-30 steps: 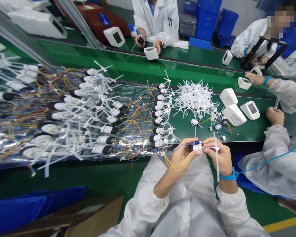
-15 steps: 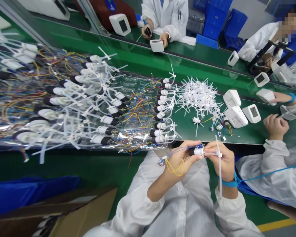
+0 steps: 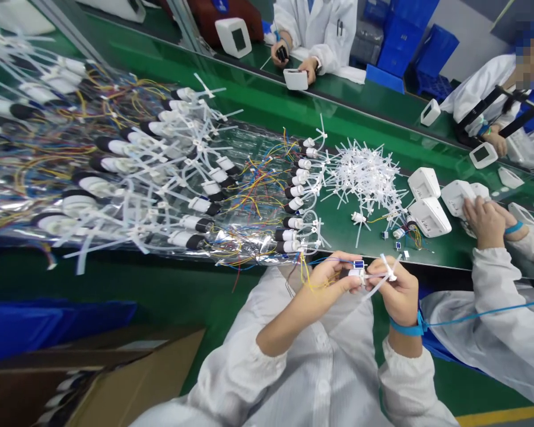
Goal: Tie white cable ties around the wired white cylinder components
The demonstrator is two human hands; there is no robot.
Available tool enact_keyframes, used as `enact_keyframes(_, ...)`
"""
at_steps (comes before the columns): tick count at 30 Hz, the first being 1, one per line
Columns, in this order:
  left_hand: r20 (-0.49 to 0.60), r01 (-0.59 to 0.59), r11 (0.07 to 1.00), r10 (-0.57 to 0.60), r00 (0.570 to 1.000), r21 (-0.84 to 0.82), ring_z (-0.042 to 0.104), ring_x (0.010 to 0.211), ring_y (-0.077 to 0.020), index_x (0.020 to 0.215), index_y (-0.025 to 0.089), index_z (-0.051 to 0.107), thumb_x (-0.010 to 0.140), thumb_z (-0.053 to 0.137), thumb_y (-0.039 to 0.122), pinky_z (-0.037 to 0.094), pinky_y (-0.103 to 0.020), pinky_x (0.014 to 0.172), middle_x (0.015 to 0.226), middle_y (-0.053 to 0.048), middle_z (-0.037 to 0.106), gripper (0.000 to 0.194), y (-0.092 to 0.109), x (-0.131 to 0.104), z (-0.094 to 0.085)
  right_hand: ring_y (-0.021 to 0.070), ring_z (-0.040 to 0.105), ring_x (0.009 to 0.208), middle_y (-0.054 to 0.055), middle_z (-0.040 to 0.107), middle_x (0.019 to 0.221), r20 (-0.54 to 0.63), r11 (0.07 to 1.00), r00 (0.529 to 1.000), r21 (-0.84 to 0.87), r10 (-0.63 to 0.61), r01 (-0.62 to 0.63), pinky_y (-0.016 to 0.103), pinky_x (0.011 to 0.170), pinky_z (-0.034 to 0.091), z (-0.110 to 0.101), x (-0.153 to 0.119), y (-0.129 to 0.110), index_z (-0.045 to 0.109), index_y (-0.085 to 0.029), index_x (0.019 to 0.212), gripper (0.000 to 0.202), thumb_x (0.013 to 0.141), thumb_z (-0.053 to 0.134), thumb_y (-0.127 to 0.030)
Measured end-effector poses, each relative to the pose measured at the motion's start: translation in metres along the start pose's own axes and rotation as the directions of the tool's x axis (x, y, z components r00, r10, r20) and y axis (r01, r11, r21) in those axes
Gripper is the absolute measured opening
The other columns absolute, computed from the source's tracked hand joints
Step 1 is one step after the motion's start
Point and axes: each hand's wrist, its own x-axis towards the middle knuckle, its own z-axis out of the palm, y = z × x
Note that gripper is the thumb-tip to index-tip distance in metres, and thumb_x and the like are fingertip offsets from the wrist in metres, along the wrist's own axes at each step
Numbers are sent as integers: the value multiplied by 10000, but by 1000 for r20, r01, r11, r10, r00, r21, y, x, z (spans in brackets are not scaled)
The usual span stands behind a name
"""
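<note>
My left hand (image 3: 324, 286) is closed around a small black-and-white motor pump (image 3: 356, 277) above my lap. A little blue square part (image 3: 359, 264) sits against the pump's upper side, and blue and yellow wires (image 3: 306, 274) trail out past the left hand. From the pump's white end, thin white tubing (image 3: 376, 289) with a white connector (image 3: 390, 275) runs over my right hand (image 3: 399, 292). The right fingers are pinched together on the tubing close to the pump; their exact grip is partly hidden.
Several similar wired pumps (image 3: 289, 234) lie in rows on clear plastic to the left. Ahead is a pile of white tubing pieces (image 3: 365, 172). White device housings (image 3: 429, 216) stand to the right, beside a co-worker's hands (image 3: 485, 222). A cardboard box (image 3: 146, 379) is at lower left.
The white tubing and its connector have turned from near upright to slanted across my right hand. The wires have shifted to hang left of my left hand. The co-worker's hands have come together on a housing.
</note>
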Motion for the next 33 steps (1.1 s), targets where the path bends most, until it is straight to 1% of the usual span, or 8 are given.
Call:
enact_keyframes(5, 13, 142, 955, -144, 990, -262, 708, 734, -130, 1204, 182, 776, 887, 941, 426, 583, -263, 733, 950, -48, 779, 433, 9, -3, -1, 301, 747, 954, 110, 814, 1131, 68, 990, 990, -71, -121, 125, 444, 820, 633, -7, 3, 4, 889, -315, 1132, 175, 974, 835, -366)
enact_keyframes(8, -3, 166, 923, -179, 984, -347, 703, 759, -126, 1188, 170, 796, 904, 931, 383, 566, -244, 712, 997, -75, 789, 379, 14, -4, 0, 315, 758, 1037, 132, 775, 1370, 157, 992, 983, -63, -100, 111, 475, 886, 648, -4, 0, 8, 816, -335, 1376, 383, 1049, 722, -511)
enact_keyframes(11, -5, 147, 924, -158, 987, -352, 701, 758, -130, 1159, 166, 800, 902, 933, 379, 567, -246, 707, 973, -73, 785, 359, 14, -3, 2, 364, 716, 1275, 132, 720, 1484, 191, 998, 979, -9, -65, 68, 509, 1030, 624, 7, -6, 11, 750, -340, 1483, 550, 1052, 652, -667)
enact_keyframes(13, -21, 115, 939, -129, 991, -323, 712, 762, -136, 1153, 175, 789, 881, 952, 393, 581, -252, 721, 936, -53, 778, 385, 11, -1, 3, 359, 708, 1277, 128, 722, 1426, 87, 999, 996, 26, -32, 30, 486, 1015, 623, 17, -9, 13, 787, -326, 1421, 521, 1039, 678, -664)
enact_keyframes(17, -87, 27, 978, -46, 995, -209, 738, 759, -137, 1187, 188, 751, 833, 989, 413, 608, -257, 732, 940, -38, 789, 482, 2, 2, 2, 271, 716, 960, 100, 721, 1119, -103, 994, 995, 113, 18, -6, 405, 819, 605, 30, -11, 15, 864, -266, 1123, 290, 1012, 784, -522)
enact_keyframes(21, -77, -9, 995, 1, 997, -100, 757, 765, -155, 1202, 204, 739, 833, 980, 396, 639, -294, 750, 965, -40, 801, 480, 0, 0, 0, 251, 664, 819, 76, 708, 920, -79, 994, 997, 113, 8, 1, 389, 710, 554, 25, -5, 12, 835, -254, 943, 220, 984, 820, -470)
enact_keyframes(26, -95, -52, 999, 50, 994, -18, 793, 923, -200, 1203, 211, 742, 855, 957, 346, 645, -310, 845, 1041, -61, 821, 431, 3, -6, 2, 273, 698, 852, 73, 744, 893, 31, 997, 996, 1, -80, 80, 428, 784, 582, 10, 3, -2, 836, -267, 889, 128, 968, 836, -367)
enact_keyframes(33, -137, -86, 996, 89, 987, 29, 796, 1042, -236, 1163, 214, 743, 864, 941, 302, 645, -330, 904, 1166, -86, 822, 369, 7, -14, 15, 254, 699, 809, 52, 765, 873, 5, 990, 990, -3, -142, 143, 402, 746, 566, 5, 3, -14, 859, -297, 889, 65, 953, 861, -284)
